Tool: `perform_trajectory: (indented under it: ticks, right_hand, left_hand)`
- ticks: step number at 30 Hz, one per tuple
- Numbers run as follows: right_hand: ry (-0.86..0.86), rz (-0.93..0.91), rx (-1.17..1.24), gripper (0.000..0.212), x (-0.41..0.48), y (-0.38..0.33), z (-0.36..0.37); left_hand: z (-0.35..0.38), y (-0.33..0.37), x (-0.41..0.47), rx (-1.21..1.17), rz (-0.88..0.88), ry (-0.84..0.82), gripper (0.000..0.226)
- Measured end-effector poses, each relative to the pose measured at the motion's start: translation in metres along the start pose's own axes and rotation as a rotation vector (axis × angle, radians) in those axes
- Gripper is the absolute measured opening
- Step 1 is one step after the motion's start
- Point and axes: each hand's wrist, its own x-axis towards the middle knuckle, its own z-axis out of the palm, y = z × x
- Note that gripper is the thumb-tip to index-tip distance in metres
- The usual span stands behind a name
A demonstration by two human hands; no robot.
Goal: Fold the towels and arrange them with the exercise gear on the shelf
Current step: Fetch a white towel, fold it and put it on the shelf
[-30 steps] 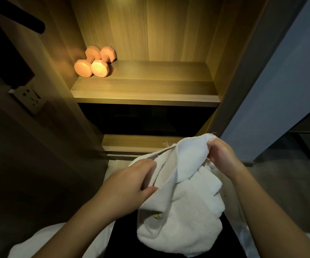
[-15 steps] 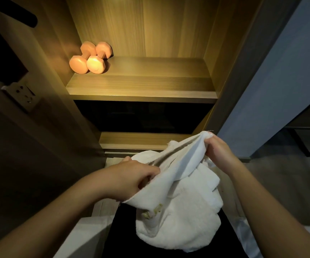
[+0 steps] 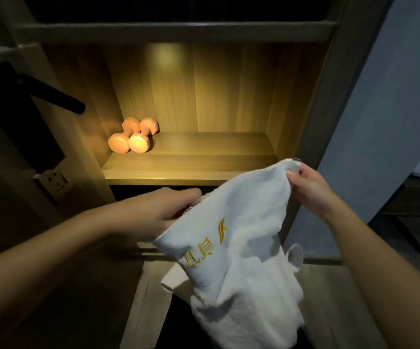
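A white towel (image 3: 244, 250) with yellow embroidery hangs in front of me, below the lit shelf. My right hand (image 3: 309, 188) pinches its upper right corner. My left hand (image 3: 163, 210) grips the towel's upper left edge, fingers tucked behind the cloth. The towel's lower part droops in loose folds. Two orange dumbbells (image 3: 133, 138) lie side by side at the far left of the wooden shelf (image 3: 204, 162), well above and left of my hands.
The shelf sits in a wooden cabinet with a dark compartment beneath it. A wall socket (image 3: 54, 183) and a black rod (image 3: 52, 96) are on the left panel. A pale wall (image 3: 380, 122) stands to the right, dark furniture (image 3: 415, 217) beyond it.
Both hands have risen and moved apart, drawing the towel's top edge out and turning the embroidery into sight. My view has tilted up, so the shelf sits lower in frame.
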Motion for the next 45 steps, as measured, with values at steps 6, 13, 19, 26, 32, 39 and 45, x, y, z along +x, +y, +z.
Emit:
perform_trajectory:
  ticks: [6,13,19,26,32,39,45]
  right_hand:
    - [0.138,-0.263,-0.016,0.020,0.049,-0.133,-0.026]
    - [0.136,-0.437,-0.070,0.020,0.077,-0.200,-0.032]
    - [0.143,-0.440,-0.080,0.018,0.082,-0.194,-0.039]
    - [0.116,-0.402,-0.172,0.014,0.084,-0.176,-0.027]
    - [0.200,-0.338,-0.164,0.020,0.067,-0.145,-0.039]
    - [0.175,-0.265,-0.070,0.015,0.051,-0.123,-0.021]
    - [0.074,-0.280,-0.123,0.019,0.038,-0.114,-0.006]
  left_hand:
    - [-0.110,0.011,0.019,0.423,0.012,0.453,0.023]
    - [-0.170,0.014,0.039,0.952,-0.112,0.157,0.011]
    - [-0.176,0.010,0.042,1.220,0.059,0.192,0.018]
    - [-0.166,-0.004,0.046,1.181,-0.150,-0.002,0.020]
    - [-0.150,-0.024,0.037,0.658,-0.014,0.771,0.017]
    - [-0.146,-0.022,0.021,0.652,-0.081,0.356,0.019]
    - [-0.118,-0.012,0.009,0.685,-0.290,-0.031,0.036]
